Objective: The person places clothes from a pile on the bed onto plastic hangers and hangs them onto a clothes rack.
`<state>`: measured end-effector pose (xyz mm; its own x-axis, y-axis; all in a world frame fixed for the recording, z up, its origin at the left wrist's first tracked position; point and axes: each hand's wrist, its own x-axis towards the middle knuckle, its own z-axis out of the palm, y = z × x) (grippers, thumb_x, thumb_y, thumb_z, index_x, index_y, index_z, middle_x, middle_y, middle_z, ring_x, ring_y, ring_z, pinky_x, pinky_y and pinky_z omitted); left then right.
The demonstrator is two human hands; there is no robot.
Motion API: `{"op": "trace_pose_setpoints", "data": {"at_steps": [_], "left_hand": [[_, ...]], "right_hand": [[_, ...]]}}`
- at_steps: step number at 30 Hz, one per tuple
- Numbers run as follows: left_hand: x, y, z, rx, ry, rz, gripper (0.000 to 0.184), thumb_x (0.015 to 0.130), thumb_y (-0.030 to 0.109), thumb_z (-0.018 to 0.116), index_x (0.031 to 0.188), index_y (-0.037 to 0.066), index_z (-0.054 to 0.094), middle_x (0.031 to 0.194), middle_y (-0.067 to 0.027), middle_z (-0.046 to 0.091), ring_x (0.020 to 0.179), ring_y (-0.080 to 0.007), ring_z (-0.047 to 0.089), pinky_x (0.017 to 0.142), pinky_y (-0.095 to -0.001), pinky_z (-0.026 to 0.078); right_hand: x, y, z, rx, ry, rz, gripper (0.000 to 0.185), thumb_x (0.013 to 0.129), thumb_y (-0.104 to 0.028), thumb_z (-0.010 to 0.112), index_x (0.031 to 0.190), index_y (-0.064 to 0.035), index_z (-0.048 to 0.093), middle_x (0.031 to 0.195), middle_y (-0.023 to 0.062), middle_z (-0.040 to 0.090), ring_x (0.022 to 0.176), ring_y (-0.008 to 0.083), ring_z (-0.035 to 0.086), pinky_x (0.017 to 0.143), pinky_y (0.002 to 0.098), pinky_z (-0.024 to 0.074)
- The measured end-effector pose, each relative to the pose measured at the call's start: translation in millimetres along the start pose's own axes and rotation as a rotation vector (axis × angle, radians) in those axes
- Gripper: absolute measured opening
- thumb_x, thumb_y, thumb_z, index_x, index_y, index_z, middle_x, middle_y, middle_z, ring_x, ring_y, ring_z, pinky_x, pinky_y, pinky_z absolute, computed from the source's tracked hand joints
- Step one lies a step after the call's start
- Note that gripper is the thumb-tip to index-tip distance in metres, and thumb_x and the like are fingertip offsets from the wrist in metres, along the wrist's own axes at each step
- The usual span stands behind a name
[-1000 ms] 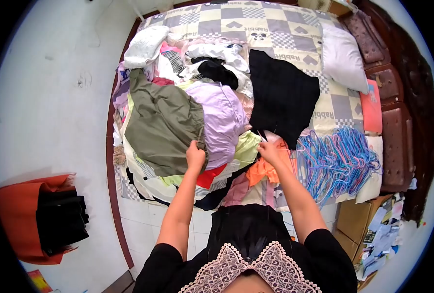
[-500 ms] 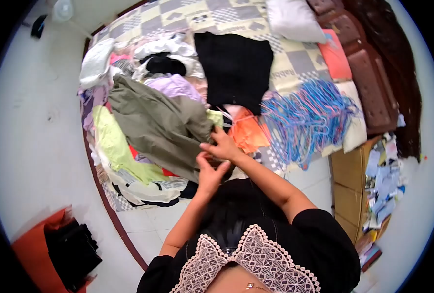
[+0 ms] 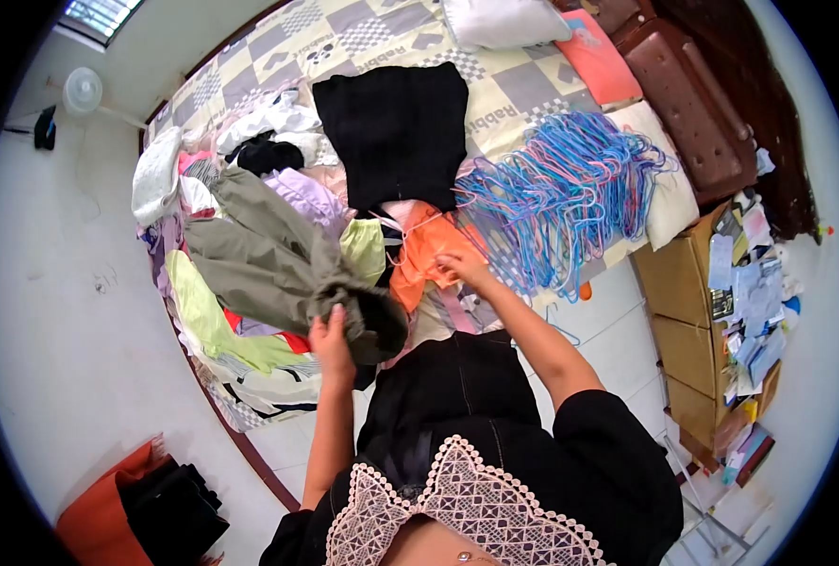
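Note:
My left hand (image 3: 333, 341) grips the gathered edge of an olive-green garment (image 3: 259, 250), which lies over the left pile of clothes. My right hand (image 3: 461, 269) is over an orange garment (image 3: 424, 247), its fingers apart and nothing in them. Between the two hands lies a pale yellow-green piece (image 3: 363, 249). A black garment (image 3: 393, 132) is spread flat behind the orange one. Under and beside the olive garment show a lavender piece (image 3: 308, 200) and a long yellow-green piece (image 3: 198, 307).
A heap of blue and pink hangers (image 3: 570, 193) lies on the right of the bed (image 3: 363, 38). Farther back are a white pillow (image 3: 504, 23) and a coral item (image 3: 601, 58). A cardboard box (image 3: 674, 283) with papers stands at the right. Red-orange cloth (image 3: 103, 509) is at lower left.
The hands were together at the olive garment's edge half a second ago; my right hand has moved away to the right, over the orange garment. The view has also shifted.

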<state>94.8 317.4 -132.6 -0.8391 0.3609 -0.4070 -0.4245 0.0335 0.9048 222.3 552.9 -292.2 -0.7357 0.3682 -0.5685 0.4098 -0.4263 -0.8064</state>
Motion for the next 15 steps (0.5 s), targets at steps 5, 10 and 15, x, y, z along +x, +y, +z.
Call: {"op": "trace_pose_setpoints", "data": {"at_steps": [5, 10, 15], "left_hand": [[-46, 95, -26, -0.233, -0.107, 0.214, 0.040, 0.086, 0.015, 0.056, 0.121, -0.002, 0.046, 0.114, -0.0128, 0.057, 0.104, -0.0245, 0.055, 0.091, -0.0372, 0.043], [-108, 140, -12, -0.408, -0.214, 0.302, 0.048, 0.082, 0.020, 0.057, 0.123, -0.002, 0.045, 0.118, -0.0152, 0.054, 0.109, -0.0295, 0.053, 0.096, -0.0428, 0.040], [-129, 135, 27, -0.439, -0.254, 0.264, 0.051, 0.080, 0.020, 0.052, 0.125, -0.004, 0.043, 0.122, -0.0192, 0.051, 0.111, -0.0314, 0.051, 0.098, -0.0449, 0.038]], "right_hand": [[43, 91, -121, -0.299, 0.477, -0.001, 0.029, 0.080, -0.026, 0.060, 0.100, -0.0065, 0.067, 0.087, 0.0040, 0.066, 0.073, 0.0154, 0.060, 0.060, 0.0283, 0.0479], [42, 103, -159, 0.110, 0.611, 0.174, 0.034, 0.077, -0.028, 0.062, 0.103, -0.0073, 0.066, 0.092, 0.0045, 0.065, 0.075, 0.0162, 0.060, 0.055, 0.0317, 0.0474], [77, 122, -168, -0.335, 0.540, 0.147, 0.041, 0.075, -0.029, 0.064, 0.109, -0.0063, 0.063, 0.101, 0.0073, 0.064, 0.092, 0.0214, 0.060, 0.072, 0.0361, 0.0488]]}}
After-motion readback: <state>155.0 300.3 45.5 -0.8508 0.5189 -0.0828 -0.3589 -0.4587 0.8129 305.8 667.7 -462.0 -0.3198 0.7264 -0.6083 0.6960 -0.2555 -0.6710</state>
